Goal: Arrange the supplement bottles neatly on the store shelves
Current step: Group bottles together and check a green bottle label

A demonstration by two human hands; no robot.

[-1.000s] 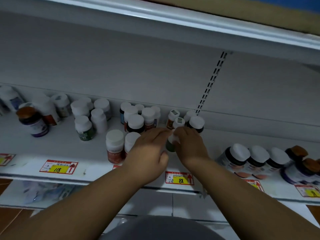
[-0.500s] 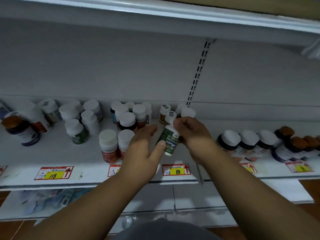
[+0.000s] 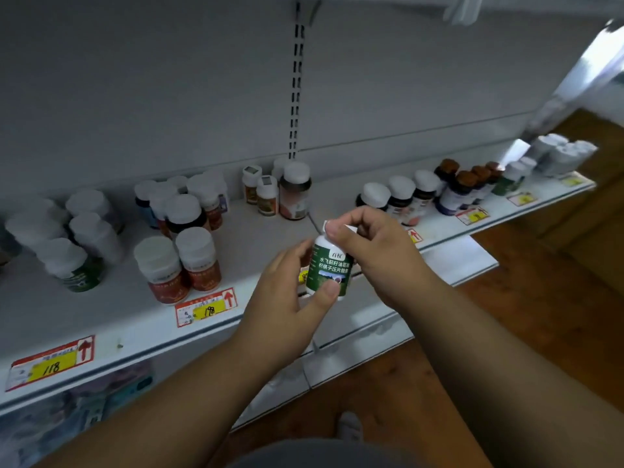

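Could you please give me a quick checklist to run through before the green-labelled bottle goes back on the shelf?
1. Green-labelled bottle held by both hands: ok; left hand grips the body, right hand pinches the cap.
2. Bottle upright: ok.
3. Label facing outward: ok.
4. Cap fully tightened: cannot tell.
5. Free spot on the shelf: ok, bare patch in front of the small brown-labelled bottles.
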